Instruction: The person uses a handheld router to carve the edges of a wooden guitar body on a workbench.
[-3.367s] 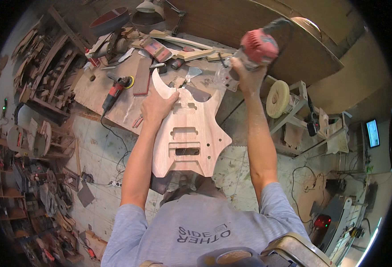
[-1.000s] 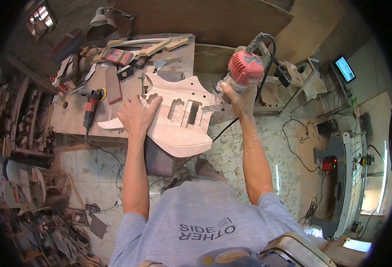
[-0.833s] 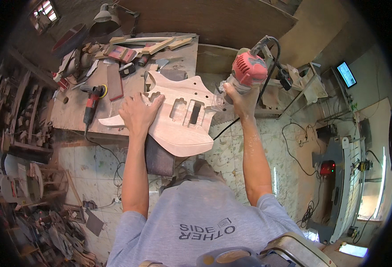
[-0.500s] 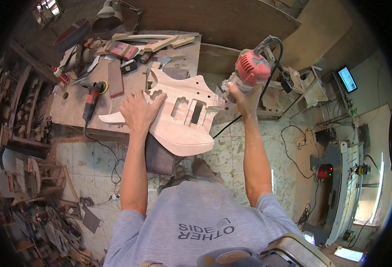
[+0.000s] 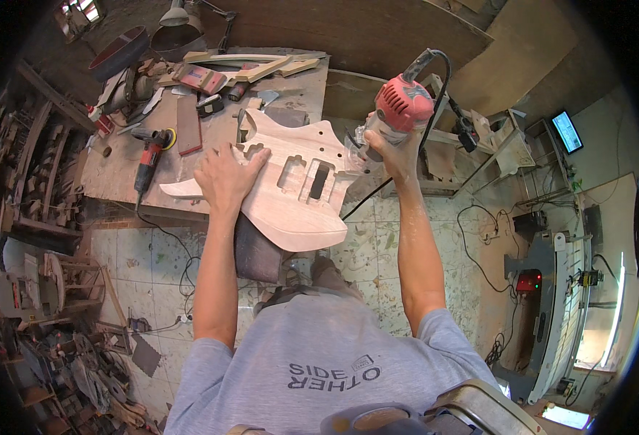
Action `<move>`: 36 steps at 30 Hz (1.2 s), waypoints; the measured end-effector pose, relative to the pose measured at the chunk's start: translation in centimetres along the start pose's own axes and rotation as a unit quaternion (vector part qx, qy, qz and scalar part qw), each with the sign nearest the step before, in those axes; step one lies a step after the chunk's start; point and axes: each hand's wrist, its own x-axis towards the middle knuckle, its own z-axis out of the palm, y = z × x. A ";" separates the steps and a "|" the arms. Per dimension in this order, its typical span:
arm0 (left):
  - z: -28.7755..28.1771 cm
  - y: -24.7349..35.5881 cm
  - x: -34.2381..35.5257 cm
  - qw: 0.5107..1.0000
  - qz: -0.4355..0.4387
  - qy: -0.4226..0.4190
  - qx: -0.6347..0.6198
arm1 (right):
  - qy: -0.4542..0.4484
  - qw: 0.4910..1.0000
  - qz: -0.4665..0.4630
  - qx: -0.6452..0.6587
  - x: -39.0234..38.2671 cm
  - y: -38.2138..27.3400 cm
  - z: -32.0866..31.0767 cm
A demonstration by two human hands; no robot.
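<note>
A pale, unpainted wooden electric guitar body (image 5: 301,217) with routed cavities lies over the bench edge, atop a dark padded support (image 5: 258,255). My left hand (image 5: 225,177) rests flat on its left part, fingers spread, holding nothing. At the body's right edge, my right hand (image 5: 395,154) is wrapped round the lower part of a red trim router (image 5: 405,104). The router's base is beside the guitar edge; whether its bit touches the wood is hidden. A black cord loops from the router's top down past my right wrist.
The wooden workbench (image 5: 120,175) carries a polisher-like power tool (image 5: 148,163) with a yellow disc, a reddish-brown wooden block (image 5: 189,127), a red sanding block (image 5: 201,78) and wood offcuts (image 5: 276,70). Cables lie on the tiled floor (image 5: 377,254). Shelves with wood pieces (image 5: 40,152) stand left.
The router and my right hand have shifted slightly left along the guitar's edge. My left hand stays flat on the guitar body.
</note>
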 end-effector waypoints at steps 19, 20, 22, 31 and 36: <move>0.2 0.0 0.2 1.000 0.007 0.010 0.014 | 0.052 0.998 0.021 -0.024 -2.8 -2.3 0.0; 0.4 -0.1 0.3 1.000 0.005 0.009 0.015 | 0.049 0.998 0.021 -0.033 -2.7 -2.7 0.1; 0.7 -0.3 0.3 1.000 0.003 0.007 0.018 | 0.054 0.998 0.021 -0.038 -2.7 -3.3 0.3; 0.5 -0.2 0.5 1.000 0.004 0.007 0.018 | 0.076 0.996 0.031 -0.026 -4.4 -6.3 0.7; -0.1 -0.5 0.4 0.999 0.028 -0.038 0.018 | 0.120 0.990 0.051 0.058 -6.5 -9.6 -1.2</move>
